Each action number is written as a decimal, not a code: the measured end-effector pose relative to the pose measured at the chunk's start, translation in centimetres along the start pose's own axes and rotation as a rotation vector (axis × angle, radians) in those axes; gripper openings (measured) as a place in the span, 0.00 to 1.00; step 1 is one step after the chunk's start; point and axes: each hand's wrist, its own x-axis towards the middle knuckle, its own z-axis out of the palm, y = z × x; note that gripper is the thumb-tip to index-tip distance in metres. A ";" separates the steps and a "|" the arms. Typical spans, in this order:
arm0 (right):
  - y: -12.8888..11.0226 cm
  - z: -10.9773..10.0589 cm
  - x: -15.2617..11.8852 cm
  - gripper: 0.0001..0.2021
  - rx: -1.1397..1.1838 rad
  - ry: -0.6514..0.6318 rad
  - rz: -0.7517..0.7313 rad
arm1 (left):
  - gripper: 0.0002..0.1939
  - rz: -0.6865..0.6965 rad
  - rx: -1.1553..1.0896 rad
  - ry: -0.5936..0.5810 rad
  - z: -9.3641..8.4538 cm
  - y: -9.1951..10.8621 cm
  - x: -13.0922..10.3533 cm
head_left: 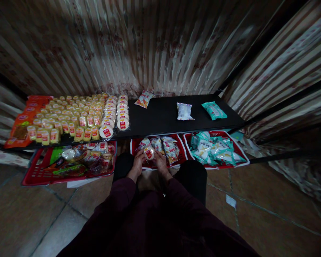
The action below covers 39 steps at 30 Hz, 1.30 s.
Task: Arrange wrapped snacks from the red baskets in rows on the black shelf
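Observation:
Between my left hand (139, 160) and my right hand (160, 161) is a round wrapped cake (149, 153) with a red label, its clear wrapper held at both sides. Both hands hover over the front of a red basket (182, 143) holding striped snack bags (171, 148). On the black shelf (155, 121) behind, similar round wrapped cakes (122, 124) stand in two rows. Left of them, many small yellow wrapped cakes (79, 134) fill several rows.
An orange packet (24, 121) lies at the shelf's left end. Single bags, one orange and white (144, 99), one white (184, 111), one teal (214, 110), lie farther right. Red baskets of mixed snacks (82, 160) and teal bags (216, 148) flank the middle one. Striped curtain (149, 46) hangs behind.

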 end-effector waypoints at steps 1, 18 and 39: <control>-0.2 0.3 -0.2 0.25 -0.001 0.012 0.004 | 0.14 0.004 -0.001 0.011 0.1 0.3 0.0; -3.7 3.8 -4.3 0.17 -0.734 -0.099 -0.778 | 0.15 -0.064 -0.217 -0.039 1.7 2.4 -1.4; -4.3 4.3 -4.0 0.18 -0.667 -0.049 -0.769 | 0.16 -0.055 -0.337 -0.037 0.6 3.7 -1.1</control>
